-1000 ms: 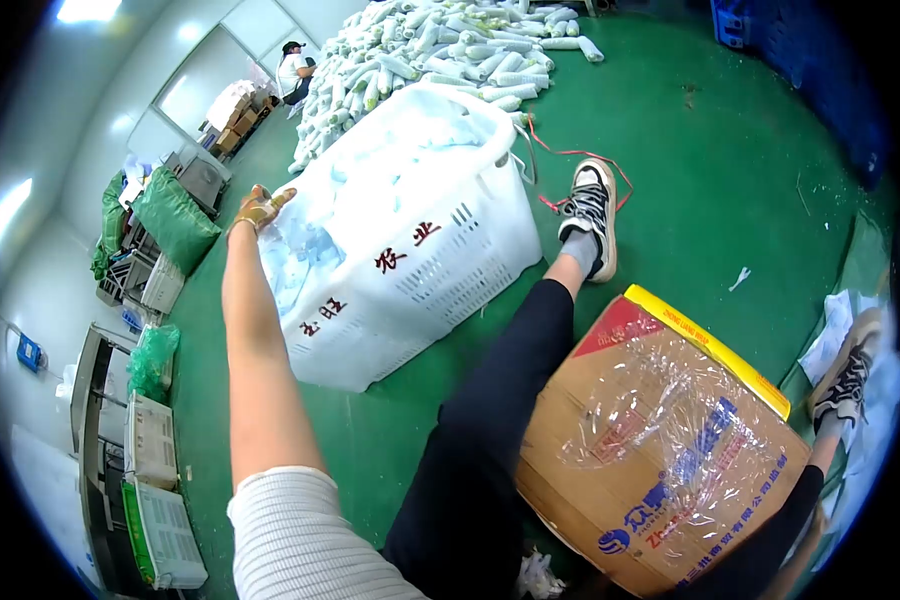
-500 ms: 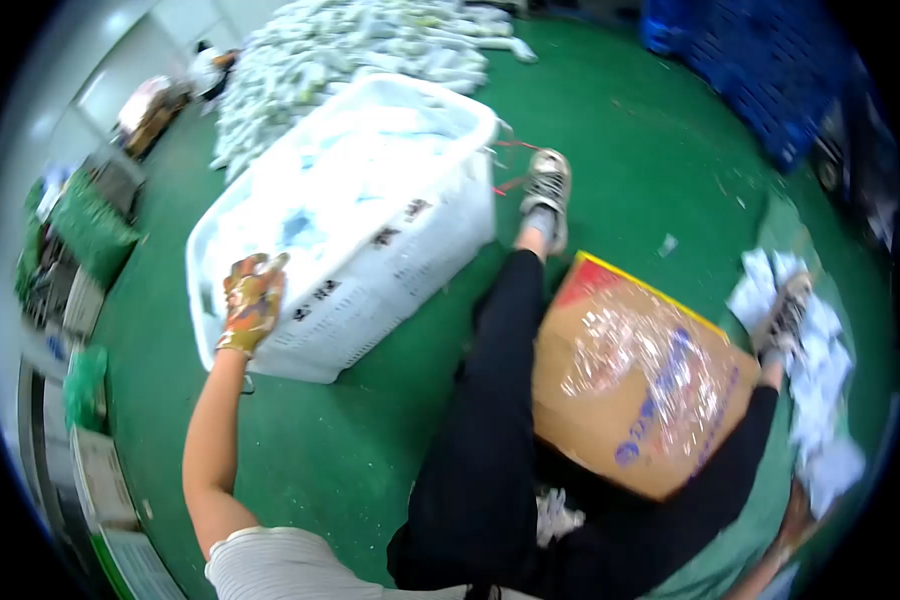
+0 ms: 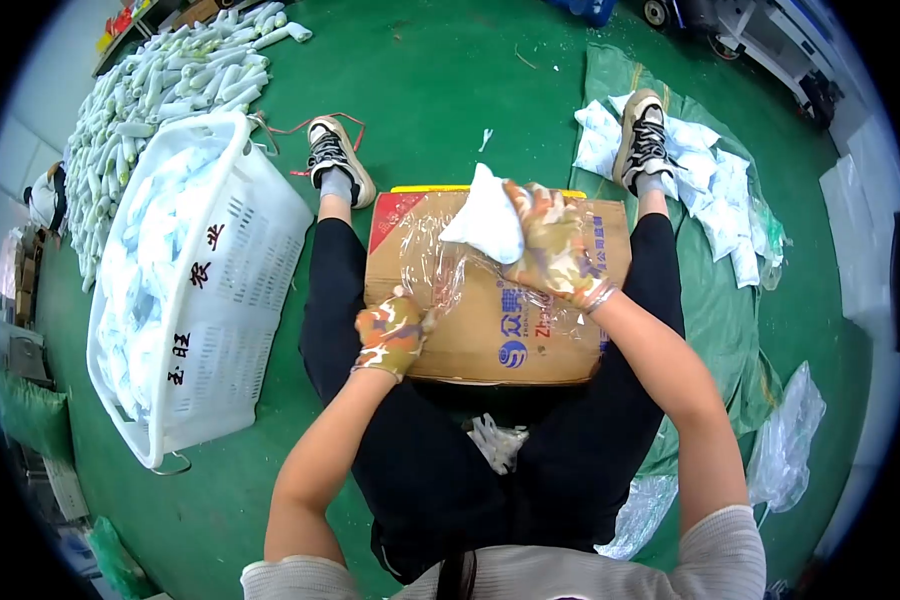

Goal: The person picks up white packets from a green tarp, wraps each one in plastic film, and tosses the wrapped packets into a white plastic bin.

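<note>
A cardboard box [image 3: 470, 350] lies between my legs, with crinkled clear plastic [image 3: 430, 260] spread over its top. My right hand [image 3: 558, 245], in a camouflage glove, is closed on a white packet [image 3: 488, 218] above the far half of the box. At the box's near left side is my left hand [image 3: 390, 335], in a matching glove. Its fingers are curled in beside the clear plastic; whether they grip it is hidden. To the left stands a white plastic basket [image 3: 232, 300] filled with similar white packets [image 3: 150, 260].
Many pale green, wrapped long items [image 3: 185, 85] are heaped behind the basket. On the right, more white packets [image 3: 710, 190] lie on a green sheet [image 3: 720, 330], near a clear plastic bag [image 3: 785, 440]. A wheeled cart [image 3: 760, 40] stands at the far right.
My view has swung from the basket to the box. My left hand has moved from the basket's rim to the box. My right hand now shows over the box, holding a white packet.
</note>
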Demonstrator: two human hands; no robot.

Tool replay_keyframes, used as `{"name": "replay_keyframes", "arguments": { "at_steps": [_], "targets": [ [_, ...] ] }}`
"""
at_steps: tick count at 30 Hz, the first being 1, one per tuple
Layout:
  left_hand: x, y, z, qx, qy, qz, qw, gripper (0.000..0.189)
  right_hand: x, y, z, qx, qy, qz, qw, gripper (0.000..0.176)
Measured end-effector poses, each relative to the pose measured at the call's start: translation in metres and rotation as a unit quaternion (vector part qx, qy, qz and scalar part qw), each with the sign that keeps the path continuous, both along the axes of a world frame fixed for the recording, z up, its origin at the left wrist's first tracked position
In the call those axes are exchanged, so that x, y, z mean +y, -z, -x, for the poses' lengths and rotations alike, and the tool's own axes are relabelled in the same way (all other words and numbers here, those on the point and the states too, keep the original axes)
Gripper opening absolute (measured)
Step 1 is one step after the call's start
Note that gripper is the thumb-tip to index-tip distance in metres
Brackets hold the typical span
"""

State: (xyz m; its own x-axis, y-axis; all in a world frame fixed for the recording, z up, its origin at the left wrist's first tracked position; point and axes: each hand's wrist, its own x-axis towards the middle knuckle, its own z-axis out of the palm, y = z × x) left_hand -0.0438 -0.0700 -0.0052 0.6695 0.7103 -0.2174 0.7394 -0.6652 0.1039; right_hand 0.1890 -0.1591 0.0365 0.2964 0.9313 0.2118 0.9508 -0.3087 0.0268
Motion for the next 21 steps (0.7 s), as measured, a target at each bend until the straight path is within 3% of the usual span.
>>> {"name": "replay_keyframes", "arguments": {
  "at_steps": [2, 3, 5, 6, 8, 10, 11, 12, 13, 14, 15, 16, 17, 19, 20, 21],
  "targets": [
    [0.003, 0.027, 0.002, -0.114, 0.049, -0.052, 0.991, 0.046, 0.002, 0.006, 0.003, 0.041, -0.009, 0.023, 0.999, 0.097],
    [0.008, 0.037, 0.006, -0.110, 0.050, -0.051, 0.991, 0.046, 0.004, 0.012, 0.003, 0.063, -0.020, -0.008, 0.998, 0.097],
    [0.013, 0.017, 0.001, -0.234, -0.016, 0.099, 0.967, 0.029, 0.005, 0.017, 0.000, 0.090, -0.036, -0.040, 0.995, 0.096],
    [0.021, 0.003, 0.004, -0.348, -0.237, 0.476, 0.772, 0.018, 0.004, 0.020, -0.001, 0.090, -0.036, -0.038, 0.995, 0.096],
    [0.039, -0.001, 0.005, -0.577, -0.167, 0.586, 0.543, 0.018, -0.005, 0.028, 0.002, 0.075, -0.076, 0.025, 0.994, 0.095],
    [0.053, -0.016, -0.017, -0.615, -0.149, 0.618, 0.467, 0.018, -0.014, 0.016, 0.011, 0.088, -0.143, 0.071, 0.983, 0.101],
    [0.031, -0.052, -0.035, -0.578, -0.162, 0.562, 0.569, 0.015, -0.014, 0.014, 0.009, 0.115, -0.155, 0.055, 0.980, 0.096],
    [0.035, -0.034, -0.044, -0.496, -0.072, 0.499, 0.707, 0.018, -0.013, 0.012, 0.005, 0.141, -0.165, 0.036, 0.975, 0.091],
    [0.039, -0.018, -0.052, -0.459, 0.088, 0.376, 0.800, 0.021, -0.007, 0.016, -0.003, 0.138, -0.161, 0.033, 0.977, 0.091],
    [0.041, -0.009, -0.062, -0.402, 0.244, 0.232, 0.851, 0.026, 0.000, 0.022, -0.017, 0.342, -0.196, 0.026, 0.919, 0.084],
    [0.037, -0.018, -0.073, -0.403, 0.251, 0.233, 0.849, 0.026, 0.006, 0.024, -0.031, 0.531, -0.222, 0.017, 0.818, 0.078],
    [0.032, -0.027, -0.081, -0.328, 0.325, 0.087, 0.883, 0.030, 0.006, 0.026, -0.047, 0.521, -0.244, 0.021, 0.818, 0.064],
    [0.028, -0.032, -0.086, -0.244, 0.388, -0.060, 0.887, 0.035, 0.009, 0.017, -0.052, 0.547, -0.209, 0.034, 0.810, 0.063],
    [0.050, -0.035, -0.103, -0.203, 0.412, -0.083, 0.885, 0.048, 0.003, 0.015, -0.051, 0.608, -0.120, 0.016, 0.785, 0.067],
    [0.058, -0.038, -0.111, -0.185, 0.412, -0.087, 0.888, 0.051, 0.000, 0.027, -0.039, 0.704, -0.195, -0.190, 0.656, 0.073],
    [0.062, -0.050, -0.118, -0.187, 0.430, -0.101, 0.877, 0.050, -0.014, 0.011, -0.013, 0.596, 0.003, -0.205, 0.777, 0.079]
  ]
}}
